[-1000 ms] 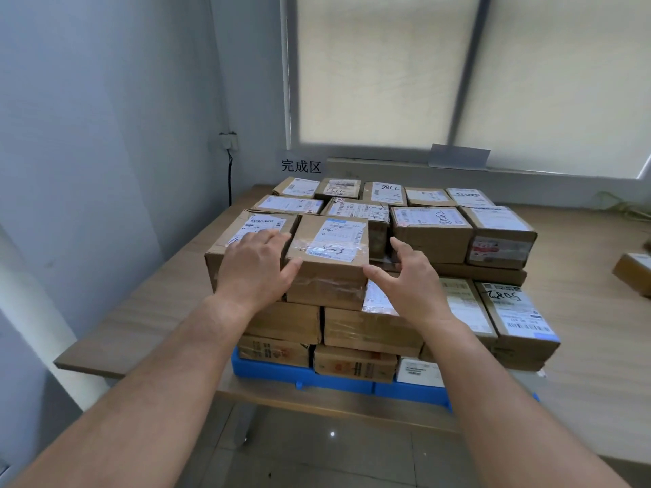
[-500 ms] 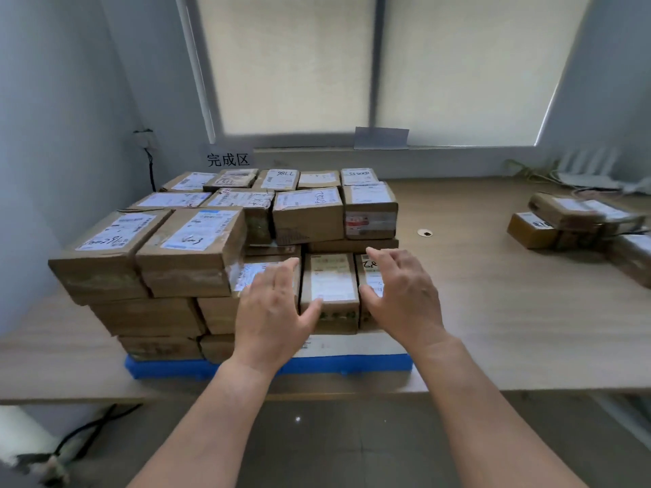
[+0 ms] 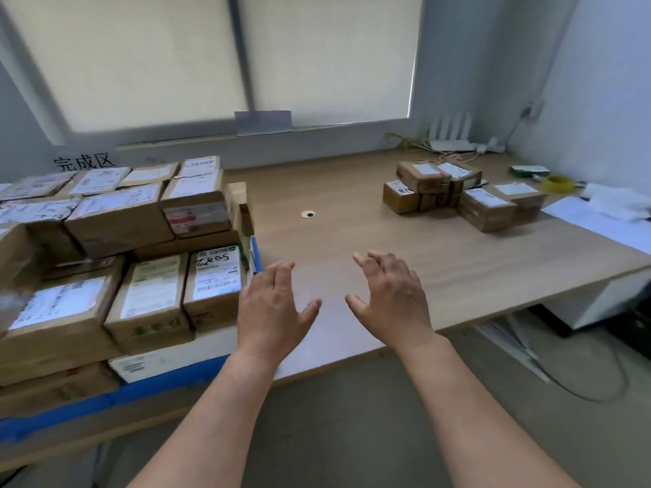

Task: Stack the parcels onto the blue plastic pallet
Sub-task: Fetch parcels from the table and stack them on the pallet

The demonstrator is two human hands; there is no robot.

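Worktop (image 3: 352, 223) | left hand (image 3: 273, 311) and right hand (image 3: 391, 301) now off the stacked pallet (image 3: 63, 410) | fingers (image 3: 281, 272) spread, empty | loose parcels (image 3: 458, 195) upper right likely next

A long wooden table (image 3: 352, 191) is set against a wide window (image 3: 141, 58), where pale roller blinds are drawn down and soft daylight is filtered through. A pale blue-grey wall (image 3: 599, 65) is seen at the right. A white router (image 3: 451, 133) with upright antennas is placed in the far corner. Below, a grey floor (image 3: 352, 399) is crossed by cables (image 3: 563, 375).
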